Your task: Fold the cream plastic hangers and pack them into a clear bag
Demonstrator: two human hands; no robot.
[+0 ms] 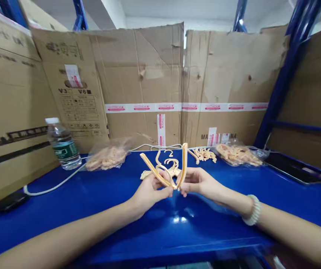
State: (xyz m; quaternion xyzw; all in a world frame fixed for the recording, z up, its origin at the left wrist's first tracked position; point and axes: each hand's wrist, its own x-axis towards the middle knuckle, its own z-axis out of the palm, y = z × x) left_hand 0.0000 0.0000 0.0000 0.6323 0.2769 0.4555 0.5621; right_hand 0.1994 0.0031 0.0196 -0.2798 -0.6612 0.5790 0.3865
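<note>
My left hand [149, 190] and my right hand [198, 182] meet over the middle of a blue table [107, 209]. Together they pinch a beige plastic piece [167, 170] shaped like a V. Its two flat arms rise from the fingertips, one leaning left, one nearly upright. My left fingers are closed on the left arm's base, my right fingers on the right arm's base. A small pile of curved beige plastic parts [171, 166] lies on the table just behind the hands. A pale beaded bracelet [253, 210] is on my right wrist.
A water bottle [63, 144] stands at the back left beside a clear bag of beige parts [107, 157]. Another bag [237, 154] and loose parts [205, 154] lie back right. A white cable [54, 186] crosses the left. Cardboard boxes [143, 82] wall the table. A dark flat device [292, 168] lies right.
</note>
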